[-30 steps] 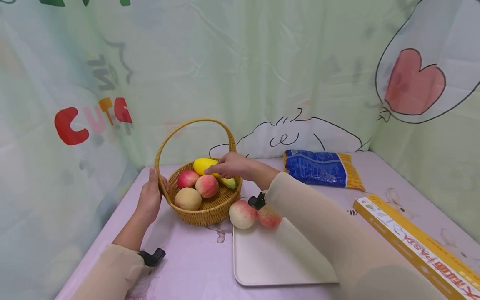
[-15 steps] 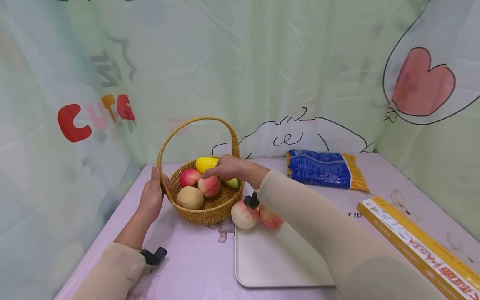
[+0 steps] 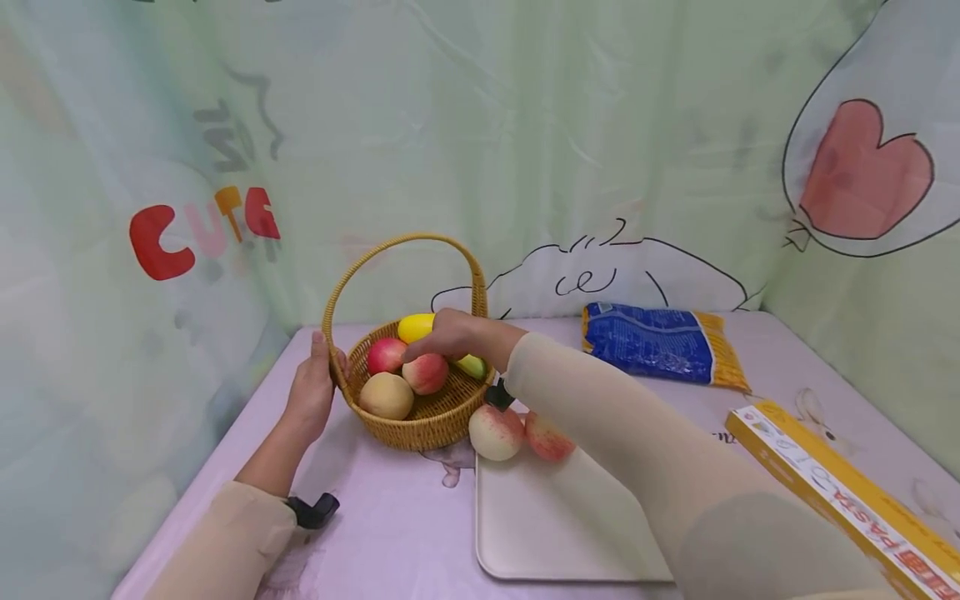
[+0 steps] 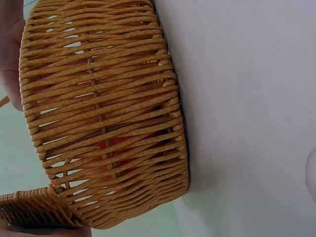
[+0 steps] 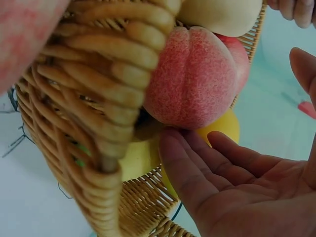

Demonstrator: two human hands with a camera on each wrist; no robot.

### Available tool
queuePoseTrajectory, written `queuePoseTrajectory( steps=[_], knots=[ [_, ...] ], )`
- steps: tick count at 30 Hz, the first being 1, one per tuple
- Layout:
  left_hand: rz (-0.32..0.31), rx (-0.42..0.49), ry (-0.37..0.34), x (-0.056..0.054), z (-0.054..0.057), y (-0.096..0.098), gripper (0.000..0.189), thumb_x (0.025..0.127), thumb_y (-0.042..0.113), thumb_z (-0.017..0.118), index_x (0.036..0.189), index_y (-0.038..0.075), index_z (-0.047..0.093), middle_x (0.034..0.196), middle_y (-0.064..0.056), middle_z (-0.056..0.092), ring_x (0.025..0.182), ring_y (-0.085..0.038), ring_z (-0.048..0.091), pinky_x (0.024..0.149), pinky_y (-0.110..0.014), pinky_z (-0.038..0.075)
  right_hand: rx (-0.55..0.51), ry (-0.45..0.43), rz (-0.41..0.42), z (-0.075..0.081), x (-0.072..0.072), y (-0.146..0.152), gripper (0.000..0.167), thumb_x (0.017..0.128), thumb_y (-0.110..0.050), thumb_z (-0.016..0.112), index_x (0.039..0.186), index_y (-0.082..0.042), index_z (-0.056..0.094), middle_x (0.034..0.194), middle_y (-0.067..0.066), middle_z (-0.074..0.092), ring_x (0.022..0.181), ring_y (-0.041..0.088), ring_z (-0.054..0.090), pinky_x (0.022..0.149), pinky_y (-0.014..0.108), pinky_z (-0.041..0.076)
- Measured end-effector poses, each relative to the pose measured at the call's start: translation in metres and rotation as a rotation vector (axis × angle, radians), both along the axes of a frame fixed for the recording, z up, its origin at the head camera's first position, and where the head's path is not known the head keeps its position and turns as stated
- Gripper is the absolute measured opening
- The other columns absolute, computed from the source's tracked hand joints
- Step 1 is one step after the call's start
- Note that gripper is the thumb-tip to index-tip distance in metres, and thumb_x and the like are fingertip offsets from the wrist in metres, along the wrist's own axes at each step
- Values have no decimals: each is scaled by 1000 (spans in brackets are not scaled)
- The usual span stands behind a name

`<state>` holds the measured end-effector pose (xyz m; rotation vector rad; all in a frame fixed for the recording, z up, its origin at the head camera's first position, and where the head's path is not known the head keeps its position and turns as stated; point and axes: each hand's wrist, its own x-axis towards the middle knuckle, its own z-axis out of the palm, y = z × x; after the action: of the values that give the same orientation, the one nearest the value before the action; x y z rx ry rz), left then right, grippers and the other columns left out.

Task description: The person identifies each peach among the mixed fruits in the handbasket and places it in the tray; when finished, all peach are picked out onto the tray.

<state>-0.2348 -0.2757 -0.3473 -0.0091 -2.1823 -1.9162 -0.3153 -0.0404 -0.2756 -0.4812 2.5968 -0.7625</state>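
A wicker basket (image 3: pixel 420 435) with a tall hoop handle stands on the table's left side. My left hand (image 3: pixel 310 392) grips it where the handle meets the left rim, thumb pointing up. Inside lie a pink peach (image 3: pixel 425 375), a redder round fruit (image 3: pixel 386 356), a tan round fruit (image 3: pixel 387 397) and a yellow fruit (image 3: pixel 415 327); a yellow-green piece (image 3: pixel 472 367) shows at the right. My right hand (image 3: pixel 457 333) reaches over the right rim. In the right wrist view, its fingertips touch the pink peach (image 5: pixel 192 79) with fingers extended and the thumb apart.
Two pale, red-speckled peaches, one whiter (image 3: pixel 497 432) and one redder (image 3: pixel 549 437), sit at the far edge of a cream tray (image 3: pixel 562 525), right beside the basket. Behind the right arm lies a blue-and-yellow bag (image 3: pixel 648 343). A long pasta box (image 3: pixel 832 492) lies at right.
My right hand has moved from over the yellow fruit toward me and down to the pink peach. The left hand keeps its grip; the whole view has shifted slightly.
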Motion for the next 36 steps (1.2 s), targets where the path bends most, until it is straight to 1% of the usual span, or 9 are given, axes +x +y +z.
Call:
queuePoseTrajectory(
  steps=[4, 7, 10, 12, 15, 19, 24, 29, 36],
  knots=[
    [4, 1, 0, 0, 0, 3, 64, 109, 60, 27, 86, 7, 52, 79, 1, 52, 82, -15, 49, 81, -27, 40, 41, -14, 12, 0, -3, -4, 68, 84, -57, 77, 123, -6, 54, 107, 7, 55, 98, 22, 59, 76, 28, 46],
    [6, -3, 3, 0, 0, 4, 65, 109, 60, 26, 85, 6, 52, 78, 0, 52, 81, -15, 49, 80, -28, 40, 53, -42, 9, 0, -6, -8, 70, 85, -55, 78, 126, -5, 52, 111, 8, 54, 110, 27, 61, 87, 31, 52],
    [-4, -18, 16, -1, 0, 5, 66, 110, 60, 24, 84, 6, 52, 78, 0, 51, 81, -15, 48, 79, -28, 40, 52, -75, -3, -2, -10, -11, 70, 85, -51, 80, 127, -4, 51, 112, 9, 54, 112, 28, 61, 97, 36, 54],
    [-7, -23, 25, -2, -1, 6, 66, 110, 60, 24, 84, 6, 52, 78, 0, 51, 80, -16, 48, 78, -29, 40, 39, -101, -7, -5, -13, -13, 69, 84, -47, 82, 127, -4, 51, 114, 10, 55, 109, 27, 61, 100, 38, 54],
    [-14, -28, 35, -2, -2, 6, 66, 110, 60, 24, 84, 6, 52, 78, -1, 51, 80, -16, 48, 78, -29, 40, 47, -126, -6, -10, -15, -16, 68, 82, -43, 85, 128, -5, 51, 117, 9, 57, 104, 23, 61, 98, 37, 55],
    [-13, -27, 41, -1, -2, 6, 66, 110, 60, 24, 84, 6, 52, 78, -1, 51, 80, -16, 48, 77, -29, 41, 105, -120, 25, -15, -19, -21, 67, 82, -43, 85, 127, -5, 54, 115, 8, 57, 101, 21, 59, 95, 36, 55],
    [-3, -25, 24, 0, -3, 8, 66, 109, 61, 25, 86, 5, 52, 79, -1, 52, 81, -16, 49, 78, -28, 41, 147, -120, 65, -21, -24, -22, 55, 80, -37, 85, 117, -6, 61, 108, 7, 62, 97, 21, 63, 90, 36, 58],
    [2, -42, 12, 0, -5, 8, 67, 108, 63, 25, 88, 5, 52, 80, -1, 51, 82, -16, 48, 78, -28, 41, 130, -132, 67, -19, -20, -21, 52, 81, -31, 86, 117, -2, 61, 106, 9, 63, 94, 22, 67, 89, 38, 60],
    [19, -58, 52, 0, -1, 1, 66, 110, 59, 24, 85, 5, 52, 78, -1, 51, 79, -16, 48, 76, -29, 41, 81, -79, 20, -12, -22, -19, 61, 83, -41, 82, 122, -3, 54, 110, 9, 62, 93, 21, 66, 88, 36, 59]
  ],
)
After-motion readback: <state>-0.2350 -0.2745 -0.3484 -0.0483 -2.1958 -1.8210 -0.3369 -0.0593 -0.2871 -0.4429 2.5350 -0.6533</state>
